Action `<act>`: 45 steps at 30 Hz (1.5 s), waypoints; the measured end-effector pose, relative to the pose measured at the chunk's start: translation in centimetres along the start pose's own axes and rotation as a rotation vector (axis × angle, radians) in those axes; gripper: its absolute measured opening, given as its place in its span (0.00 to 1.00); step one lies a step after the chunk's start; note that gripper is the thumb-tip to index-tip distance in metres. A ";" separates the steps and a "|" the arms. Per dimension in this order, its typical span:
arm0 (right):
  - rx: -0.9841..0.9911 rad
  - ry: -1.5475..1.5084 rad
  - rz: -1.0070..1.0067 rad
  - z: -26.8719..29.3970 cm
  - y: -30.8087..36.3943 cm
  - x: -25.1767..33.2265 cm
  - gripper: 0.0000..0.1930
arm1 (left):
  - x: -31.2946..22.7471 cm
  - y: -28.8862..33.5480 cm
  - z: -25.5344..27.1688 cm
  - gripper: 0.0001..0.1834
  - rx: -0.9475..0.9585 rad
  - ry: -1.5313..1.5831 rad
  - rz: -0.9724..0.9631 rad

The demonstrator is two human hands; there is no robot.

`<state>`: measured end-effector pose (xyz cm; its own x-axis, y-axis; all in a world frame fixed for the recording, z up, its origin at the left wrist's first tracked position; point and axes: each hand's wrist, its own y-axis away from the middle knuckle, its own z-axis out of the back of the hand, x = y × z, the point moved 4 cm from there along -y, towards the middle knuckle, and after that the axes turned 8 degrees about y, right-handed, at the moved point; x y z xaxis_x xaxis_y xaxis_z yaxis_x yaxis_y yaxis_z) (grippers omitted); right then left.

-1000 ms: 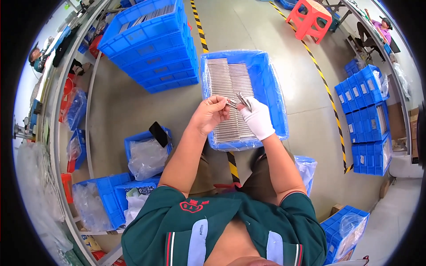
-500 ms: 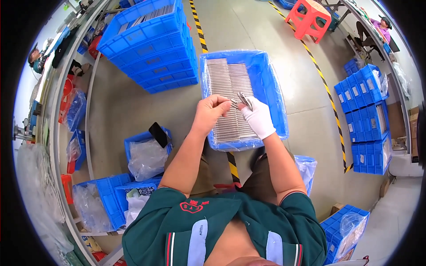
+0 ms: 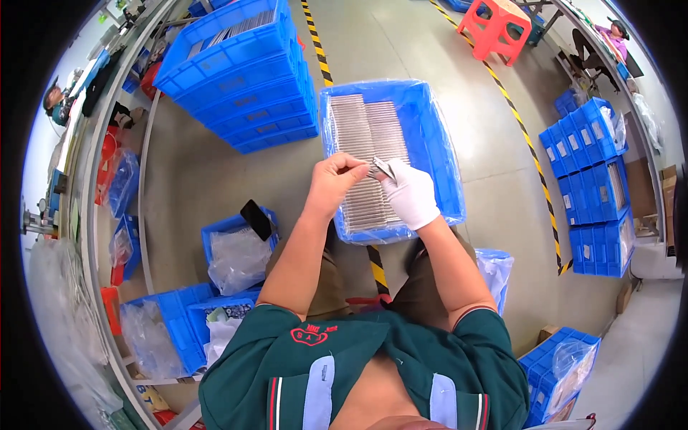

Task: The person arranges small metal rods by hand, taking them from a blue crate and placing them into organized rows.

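My right hand [image 3: 411, 193], in a white glove, is closed on a small bunch of shiny metal pieces [image 3: 383, 167]. These look narrow and silvery, but their exact kind is too small to make out. My bare left hand [image 3: 335, 183] is pinched at their left end, thumb and forefinger together; whatever sits between the fingertips is too fine to name. Both hands are over a blue crate [image 3: 446, 159] lined with clear plastic. Inside it, two long columns of thin metal pieces [image 3: 352, 123] stand tightly packed along the left and middle.
Stacked blue crates [image 3: 265, 107] rise at the far left, more crates [image 3: 589, 190] at the right. A red stool [image 3: 494, 30] stands far right. By my left forearm, a black phone-like object [image 3: 256, 219] rests on a bag-filled crate [image 3: 240, 261]. Two people sit at side benches.
The metal pieces in my gloved right hand have tilted from pointing upward to lying flatter, toward my left fingertips. The right hand has turned slightly; my left hand stays nearly in place.
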<state>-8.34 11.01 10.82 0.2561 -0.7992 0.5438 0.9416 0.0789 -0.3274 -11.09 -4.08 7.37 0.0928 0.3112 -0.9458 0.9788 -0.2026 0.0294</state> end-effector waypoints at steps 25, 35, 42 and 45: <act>0.696 -1.086 -0.520 -1.2 1.1 0.1 0.12 | -1.1 0.1 1.0 0.05 0.200 0.039 0.112; 0.717 -0.873 -0.446 -2.4 1.3 -1.0 0.17 | -0.8 0.2 0.8 0.05 0.197 0.067 0.107; 0.549 -0.525 -0.320 -2.7 0.9 -1.5 0.19 | -0.7 0.3 0.6 0.04 0.157 -0.019 0.008; 0.564 -0.559 -0.351 -2.8 1.1 -1.7 0.19 | -0.1 0.3 0.5 0.04 0.193 0.117 0.078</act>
<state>-8.35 10.74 7.37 -0.1388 -0.4347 0.8898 0.9163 0.2844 0.2819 -10.91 -4.61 7.29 0.1982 0.3906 -0.8990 0.9158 -0.4006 0.0279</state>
